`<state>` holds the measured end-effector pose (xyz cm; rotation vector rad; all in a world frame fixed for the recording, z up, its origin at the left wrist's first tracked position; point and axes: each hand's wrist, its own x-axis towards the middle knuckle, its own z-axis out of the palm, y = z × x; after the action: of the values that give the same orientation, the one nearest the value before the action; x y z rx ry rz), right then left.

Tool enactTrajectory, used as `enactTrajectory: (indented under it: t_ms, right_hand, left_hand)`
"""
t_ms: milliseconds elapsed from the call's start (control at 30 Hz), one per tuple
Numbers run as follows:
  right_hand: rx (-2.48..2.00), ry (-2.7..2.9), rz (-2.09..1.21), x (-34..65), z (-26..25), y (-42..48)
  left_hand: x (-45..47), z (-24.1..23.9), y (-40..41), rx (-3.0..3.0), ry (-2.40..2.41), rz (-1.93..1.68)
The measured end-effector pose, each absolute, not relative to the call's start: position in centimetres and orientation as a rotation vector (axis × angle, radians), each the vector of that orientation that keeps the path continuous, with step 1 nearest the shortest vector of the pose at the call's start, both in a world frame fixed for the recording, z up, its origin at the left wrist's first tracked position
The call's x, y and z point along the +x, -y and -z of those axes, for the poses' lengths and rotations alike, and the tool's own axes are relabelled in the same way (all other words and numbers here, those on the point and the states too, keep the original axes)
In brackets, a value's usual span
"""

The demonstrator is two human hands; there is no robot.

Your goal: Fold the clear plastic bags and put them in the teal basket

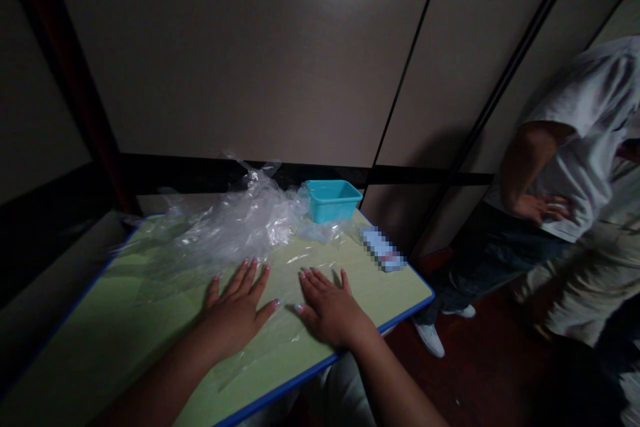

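Observation:
My left hand (239, 312) lies palm down with its fingers spread, at the near edge of a heap of clear plastic bags (240, 220). To its right, my right hand (330, 307) rests palm down, fingers stretched out and thumb apart. A flat, see-through plastic bag (285, 280) spreads over the table between and under the hands; how far it reaches is hard to make out. Neither hand grips anything. Behind the hands, at the back of the table, stands a turquoise plastic basket (334, 203), with some clear plastic touching its left side and front.
The light green table (395, 300) has a blue edge. A blurred-out flat item (383, 248) lies near its right side. A panelled wall (250, 67) rises directly behind. On the right stands a person in a white shirt (575, 140), another person's light trousers (575, 280) beside them.

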<state>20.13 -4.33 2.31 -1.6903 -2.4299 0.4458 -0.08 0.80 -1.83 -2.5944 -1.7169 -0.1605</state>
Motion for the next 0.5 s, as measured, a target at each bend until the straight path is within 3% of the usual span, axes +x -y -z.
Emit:
enactTrajectory:
  t_ms: [500]
  right_hand:
    - [-1.919, 2.179, -0.303, 22.6, -1.5, 4.1]
  left_hand:
    - [-0.2, 1.2, -0.7, -2.666, 1.755, 0.194]
